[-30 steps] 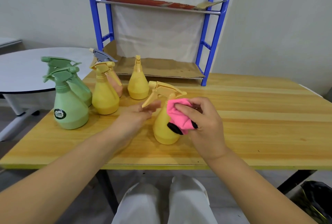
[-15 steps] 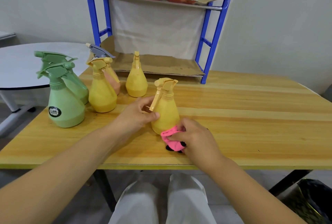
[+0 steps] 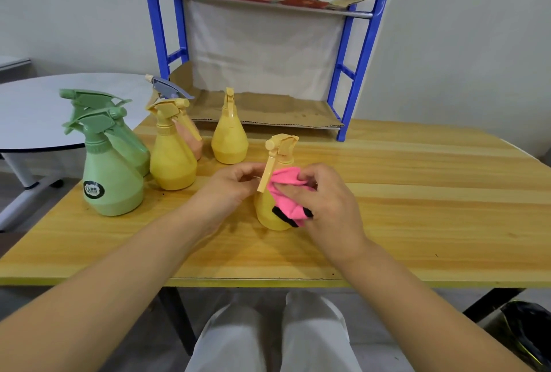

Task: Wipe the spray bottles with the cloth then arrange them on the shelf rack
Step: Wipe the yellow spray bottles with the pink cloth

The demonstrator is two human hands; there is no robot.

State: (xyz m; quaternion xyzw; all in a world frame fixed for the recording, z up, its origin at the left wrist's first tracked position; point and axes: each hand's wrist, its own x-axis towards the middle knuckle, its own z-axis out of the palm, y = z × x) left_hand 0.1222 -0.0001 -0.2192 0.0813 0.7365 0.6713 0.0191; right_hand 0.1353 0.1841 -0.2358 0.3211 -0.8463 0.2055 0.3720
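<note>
A yellow spray bottle (image 3: 269,210) stands upright near the front middle of the wooden table (image 3: 417,222). My right hand (image 3: 325,201) grips a pink cloth (image 3: 287,197) with a black edge and presses it against the bottle's right side. My left hand (image 3: 235,185) holds the bottle's left side, fingers curled by its trigger. To the left stand two green spray bottles (image 3: 110,175), two more yellow bottles (image 3: 171,160) (image 3: 229,139) and a pink bottle (image 3: 190,139) with a grey nozzle. The blue shelf rack (image 3: 354,73) stands at the table's back, its cardboard-lined shelves bare.
A round white table (image 3: 44,112) stands to the left, beyond the wooden table's edge. A dark bin (image 3: 527,336) sits on the floor at lower right. My legs in light trousers show below the table's front edge.
My right hand lifted the pink cloth from the bottle's base up onto its upper right side. The bottle turned, so its trigger now faces me. My left hand stayed on the bottle.
</note>
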